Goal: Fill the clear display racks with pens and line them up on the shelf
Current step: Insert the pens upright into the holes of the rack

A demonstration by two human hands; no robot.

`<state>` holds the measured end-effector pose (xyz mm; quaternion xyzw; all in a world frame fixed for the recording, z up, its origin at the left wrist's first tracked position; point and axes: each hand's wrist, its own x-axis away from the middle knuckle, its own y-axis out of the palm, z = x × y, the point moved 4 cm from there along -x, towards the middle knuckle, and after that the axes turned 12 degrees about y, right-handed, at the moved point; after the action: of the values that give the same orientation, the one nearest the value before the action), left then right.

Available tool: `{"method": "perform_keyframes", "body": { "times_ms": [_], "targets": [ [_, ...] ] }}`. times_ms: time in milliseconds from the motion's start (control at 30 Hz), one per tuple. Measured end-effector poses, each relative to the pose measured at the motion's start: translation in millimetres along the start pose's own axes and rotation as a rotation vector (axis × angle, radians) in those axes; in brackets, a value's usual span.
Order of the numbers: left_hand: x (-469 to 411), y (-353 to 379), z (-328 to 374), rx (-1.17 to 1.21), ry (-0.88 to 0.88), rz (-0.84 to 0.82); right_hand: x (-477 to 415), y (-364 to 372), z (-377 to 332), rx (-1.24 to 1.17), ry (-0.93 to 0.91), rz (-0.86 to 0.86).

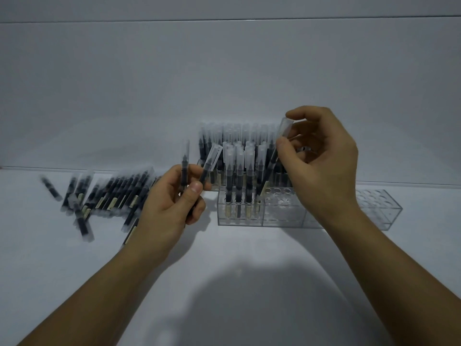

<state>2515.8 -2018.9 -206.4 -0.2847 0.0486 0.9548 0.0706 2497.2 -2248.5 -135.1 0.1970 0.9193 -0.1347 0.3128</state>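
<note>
Resting on white shelf point(237, 245), loose pens point(112, 196), clear racks point(282, 211), grey wall point(149, 83)

Both raised, left hand point(169, 206) and right hand point(321, 166) hold pinching grips.

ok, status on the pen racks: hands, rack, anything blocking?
Right hand pinching one pen, lower end at the front rack. Left hand gripping two spare pens. Front rack part filled at its left end. No obstruction seen.

Loose pens point(112, 193) motion-blurred, rear pens point(245, 131) partly hidden, labels point(228, 211) unreadable.
</note>
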Motion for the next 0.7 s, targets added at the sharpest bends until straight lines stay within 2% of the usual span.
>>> {"method": "perform_keyframes", "body": {
  "times_ms": [400, 700],
  "targets": [
    [0, 3, 4, 0.012, 0.011, -0.01, 4, 11, 3, 0.136, -0.075, -0.113],
    [1, 2, 6, -0.111, 0.007, 0.016, 8, 17, 6, 0.352, -0.184, -0.149]
  ]
}}
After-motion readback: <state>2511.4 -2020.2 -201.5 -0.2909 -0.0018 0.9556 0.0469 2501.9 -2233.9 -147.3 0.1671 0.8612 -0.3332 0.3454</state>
